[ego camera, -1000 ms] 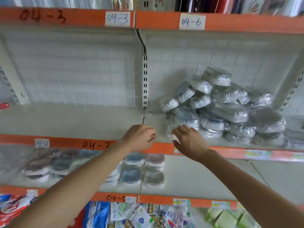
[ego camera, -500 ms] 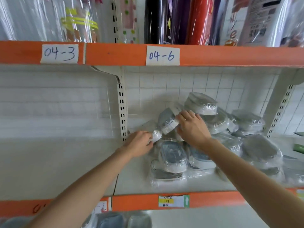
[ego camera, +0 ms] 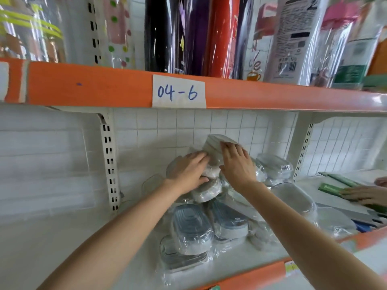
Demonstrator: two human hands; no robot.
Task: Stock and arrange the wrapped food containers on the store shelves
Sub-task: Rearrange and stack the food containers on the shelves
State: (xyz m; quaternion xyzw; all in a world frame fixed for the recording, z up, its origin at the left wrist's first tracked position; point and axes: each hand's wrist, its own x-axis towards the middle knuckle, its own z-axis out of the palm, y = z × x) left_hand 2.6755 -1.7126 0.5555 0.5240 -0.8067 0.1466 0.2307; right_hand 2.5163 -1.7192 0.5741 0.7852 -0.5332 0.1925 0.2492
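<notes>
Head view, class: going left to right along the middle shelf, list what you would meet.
Slotted upright → left hand → right hand → wrapped container behind it → second slotted upright → green packs → another person's hand.

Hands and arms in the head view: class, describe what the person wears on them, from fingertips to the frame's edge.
Both forearms are bare to the frame's edge: no sleeves, gloves, watch or bracelet show. The left hand and right hand show no rings. Fingernails are too blurred to judge.
</notes>
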